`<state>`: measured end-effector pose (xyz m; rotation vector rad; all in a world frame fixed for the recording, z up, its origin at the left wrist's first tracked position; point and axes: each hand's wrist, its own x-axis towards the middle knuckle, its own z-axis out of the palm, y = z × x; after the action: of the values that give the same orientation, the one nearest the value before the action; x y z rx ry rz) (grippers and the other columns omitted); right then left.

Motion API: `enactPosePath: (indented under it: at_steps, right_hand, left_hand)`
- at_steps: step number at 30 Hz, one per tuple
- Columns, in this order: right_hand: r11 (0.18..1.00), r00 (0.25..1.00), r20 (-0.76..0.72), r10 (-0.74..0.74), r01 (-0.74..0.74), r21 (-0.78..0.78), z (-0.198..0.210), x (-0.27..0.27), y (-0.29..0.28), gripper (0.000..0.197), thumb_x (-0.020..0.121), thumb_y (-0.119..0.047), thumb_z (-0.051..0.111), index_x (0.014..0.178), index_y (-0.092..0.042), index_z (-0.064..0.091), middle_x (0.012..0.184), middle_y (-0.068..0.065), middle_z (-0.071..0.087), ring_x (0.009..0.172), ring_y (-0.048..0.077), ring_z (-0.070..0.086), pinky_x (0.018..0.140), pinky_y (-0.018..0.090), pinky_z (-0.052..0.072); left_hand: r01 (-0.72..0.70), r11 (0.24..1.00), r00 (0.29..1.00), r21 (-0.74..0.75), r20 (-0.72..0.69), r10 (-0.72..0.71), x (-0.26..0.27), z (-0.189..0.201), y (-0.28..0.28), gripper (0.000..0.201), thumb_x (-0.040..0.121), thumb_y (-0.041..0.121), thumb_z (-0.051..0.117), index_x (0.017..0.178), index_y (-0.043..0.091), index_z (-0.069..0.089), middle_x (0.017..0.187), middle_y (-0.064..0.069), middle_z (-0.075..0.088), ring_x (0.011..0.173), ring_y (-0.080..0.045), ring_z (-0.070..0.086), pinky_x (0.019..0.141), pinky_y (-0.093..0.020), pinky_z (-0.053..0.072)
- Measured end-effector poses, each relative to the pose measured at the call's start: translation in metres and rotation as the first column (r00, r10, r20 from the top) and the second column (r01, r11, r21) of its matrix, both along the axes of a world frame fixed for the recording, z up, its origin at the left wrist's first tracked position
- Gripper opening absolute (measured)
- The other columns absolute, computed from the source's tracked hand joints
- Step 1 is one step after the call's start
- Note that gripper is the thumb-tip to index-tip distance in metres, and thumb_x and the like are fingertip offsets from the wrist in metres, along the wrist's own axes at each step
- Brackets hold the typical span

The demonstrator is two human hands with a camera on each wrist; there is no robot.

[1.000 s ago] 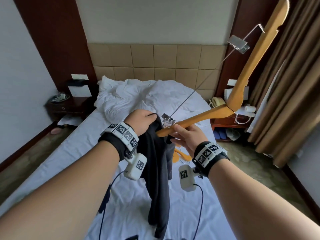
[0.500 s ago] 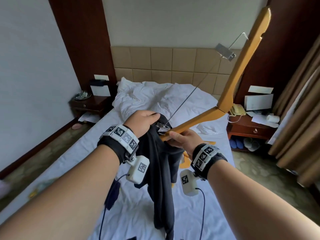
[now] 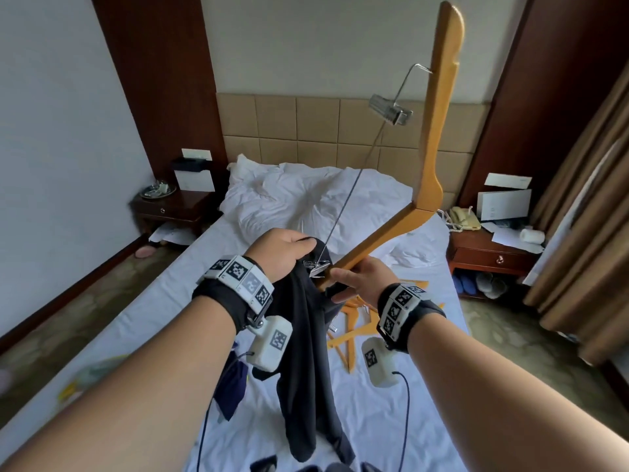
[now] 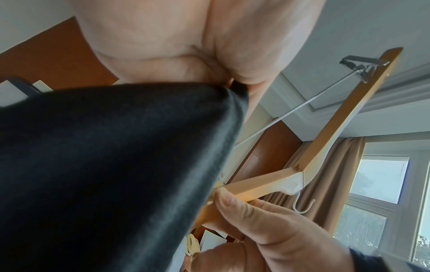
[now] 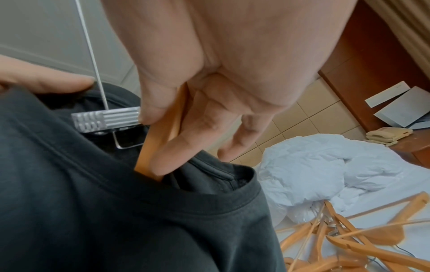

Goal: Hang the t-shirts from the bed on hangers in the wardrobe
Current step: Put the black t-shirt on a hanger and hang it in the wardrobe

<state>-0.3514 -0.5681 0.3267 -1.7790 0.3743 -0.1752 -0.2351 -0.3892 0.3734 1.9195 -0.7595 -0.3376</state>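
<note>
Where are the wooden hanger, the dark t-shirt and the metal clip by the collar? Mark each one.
wooden hanger (image 3: 429,158), head view, on the upright arm.
dark t-shirt (image 5: 97,211), right wrist view, on the fabric below the collar.
metal clip (image 5: 106,119), right wrist view, on its ribbed face.

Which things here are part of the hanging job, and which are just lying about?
In the job:
left hand
dark t-shirt
right hand
wooden hanger
spare hangers
blue garment

Lying about:
telephone
papers
slippers

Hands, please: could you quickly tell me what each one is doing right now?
Left hand: grips the dark t-shirt.
Right hand: holds the wooden hanger by one arm.
</note>
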Motion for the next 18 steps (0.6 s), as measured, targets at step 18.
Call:
enactPosePath:
  at_steps: [18]
  right_hand:
    - [0.962,0.968,-0.24,-0.067,-0.001,-0.272,-0.04,0.039,0.043,0.022,0.089,-0.032,0.079,0.08,-0.014,0.071,0.069,0.008,0.076,0.069,0.024,0.076,0.075,0.042,0.065]
  left_hand:
    - [-0.033,0.981,0.978,-0.191,-0.209,-0.008,0.01,-0.011,0.046,0.025,0.086,0.012,0.067,0.095,0.029,0.084,0.106,-0.007,0.079,0.111,-0.032,0.071,0.109,-0.053,0.049]
